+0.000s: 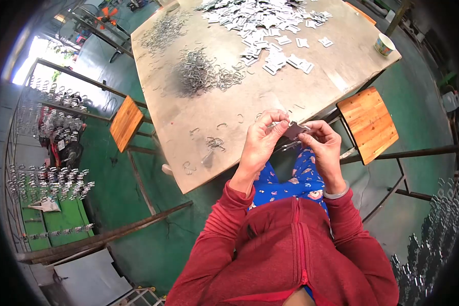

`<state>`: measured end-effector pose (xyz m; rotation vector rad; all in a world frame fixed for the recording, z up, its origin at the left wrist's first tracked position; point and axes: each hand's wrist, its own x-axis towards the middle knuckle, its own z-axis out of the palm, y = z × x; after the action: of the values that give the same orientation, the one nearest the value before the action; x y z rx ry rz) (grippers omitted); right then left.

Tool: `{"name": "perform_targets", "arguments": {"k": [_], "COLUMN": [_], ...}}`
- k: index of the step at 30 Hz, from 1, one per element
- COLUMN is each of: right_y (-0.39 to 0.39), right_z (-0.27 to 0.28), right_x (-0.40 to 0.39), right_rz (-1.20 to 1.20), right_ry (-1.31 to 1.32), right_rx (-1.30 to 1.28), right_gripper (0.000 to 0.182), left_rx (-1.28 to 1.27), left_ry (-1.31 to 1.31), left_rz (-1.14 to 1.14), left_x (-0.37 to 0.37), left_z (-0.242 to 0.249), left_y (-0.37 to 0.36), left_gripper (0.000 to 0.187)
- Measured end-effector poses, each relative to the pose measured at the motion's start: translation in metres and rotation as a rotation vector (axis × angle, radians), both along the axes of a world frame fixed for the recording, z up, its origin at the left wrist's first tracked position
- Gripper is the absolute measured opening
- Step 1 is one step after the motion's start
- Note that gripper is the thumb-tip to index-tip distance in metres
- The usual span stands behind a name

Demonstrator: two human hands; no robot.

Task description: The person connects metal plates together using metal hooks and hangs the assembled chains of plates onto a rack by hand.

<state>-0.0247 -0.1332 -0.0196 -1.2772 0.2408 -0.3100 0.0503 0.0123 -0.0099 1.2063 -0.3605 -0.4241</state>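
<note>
My left hand [264, 140] and my right hand [323, 148] meet over the table's near edge, above my lap. Between them they hold a small dark flat plate [294, 131], each pinching one side of it between thumb and fingers. A small shiny metal bit shows at the plate's upper left corner by my left fingertips. Left of my hands, a few loose wire hooks [215, 143] lie on the tabletop [188, 112]. Further up are a dense pile of wire hooks [194, 71] and a large heap of flat silvery metal plates [260, 25].
A patterned paper cup [384, 45] stands at the table's right corner. Wooden stools flank the table, one at right [368, 125] and one at left [126, 124]. Racks of hanging metal parts stand at far left [51, 181] and lower right [433, 239].
</note>
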Motion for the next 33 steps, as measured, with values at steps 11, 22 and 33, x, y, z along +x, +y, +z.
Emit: {"name": "perform_targets", "arguments": {"k": [11,22,33], "right_y": [-0.029,-0.149,-0.173], "right_z": [0.008,-0.094,-0.094], "right_x": [0.004,0.2,0.197], "right_rz": [0.146,0.129,0.137], "right_ry": [0.017,-0.096,-0.18], "right_rx": [-0.17,-1.53,-1.344], "right_gripper": [0.016,0.047,0.034], "left_rx": [0.113,0.192,0.171], "left_ry": [-0.294,-0.579,-0.62], "left_rz": [0.208,0.317,0.331], "left_x": [-0.024,-0.029,-0.039], "left_z": [-0.001,0.013,0.011], "left_y": [-0.014,-0.011,0.003], "left_gripper": [0.011,0.007,0.009]}}
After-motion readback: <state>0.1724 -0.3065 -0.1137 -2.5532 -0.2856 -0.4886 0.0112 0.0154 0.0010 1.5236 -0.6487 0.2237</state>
